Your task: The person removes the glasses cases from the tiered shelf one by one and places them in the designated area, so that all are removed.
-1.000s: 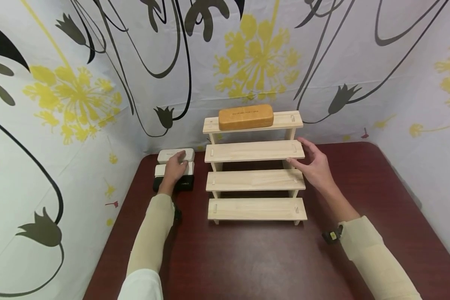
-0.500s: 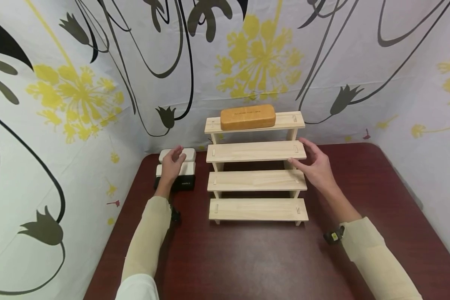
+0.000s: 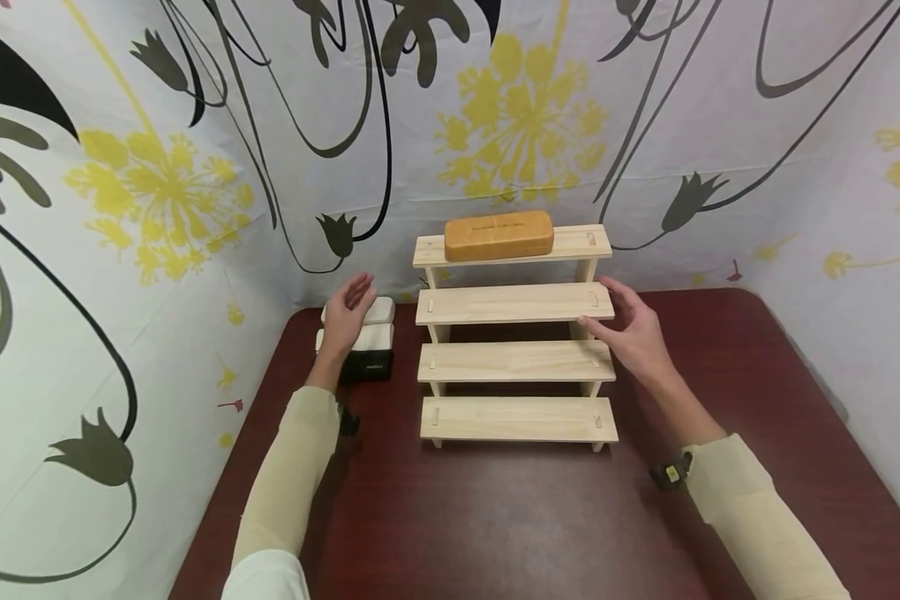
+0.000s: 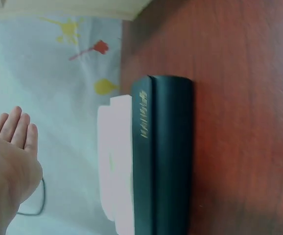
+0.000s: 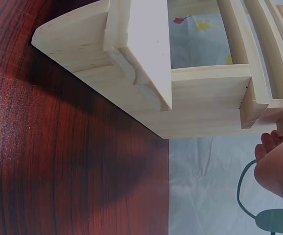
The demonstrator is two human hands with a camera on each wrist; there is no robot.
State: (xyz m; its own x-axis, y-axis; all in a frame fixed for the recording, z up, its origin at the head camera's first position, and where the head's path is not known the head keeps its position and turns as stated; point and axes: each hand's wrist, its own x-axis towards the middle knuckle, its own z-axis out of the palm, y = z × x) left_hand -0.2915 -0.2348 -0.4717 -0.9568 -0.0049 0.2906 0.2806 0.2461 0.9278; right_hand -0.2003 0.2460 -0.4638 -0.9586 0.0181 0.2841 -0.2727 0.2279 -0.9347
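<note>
My left hand [image 3: 346, 315] is raised over the glasses cases at the back left, its fingers extended and holding nothing. A white case [image 3: 379, 312] lies behind another white case [image 3: 376, 337], and a black case [image 3: 368, 365] with small lettering is in front. The left wrist view shows the black case [image 4: 173, 152] side-on, the palm apart from it. My right hand [image 3: 634, 333] holds the right end of the second-highest shelf of a wooden four-tier stand [image 3: 516, 304], thumb at the front edge, fingers behind. An orange glasses case [image 3: 498, 236] lies on the top shelf.
The stand's lower two shelves [image 3: 517, 362] step down toward me on the dark red table [image 3: 510, 517]. A patterned white cloth [image 3: 412, 175] hangs close behind the table and along both sides.
My left hand has lifted off the cases and drawn up and slightly left, fingers straightening. My right hand keeps its hold on the shelf; the camera view shifts slightly.
</note>
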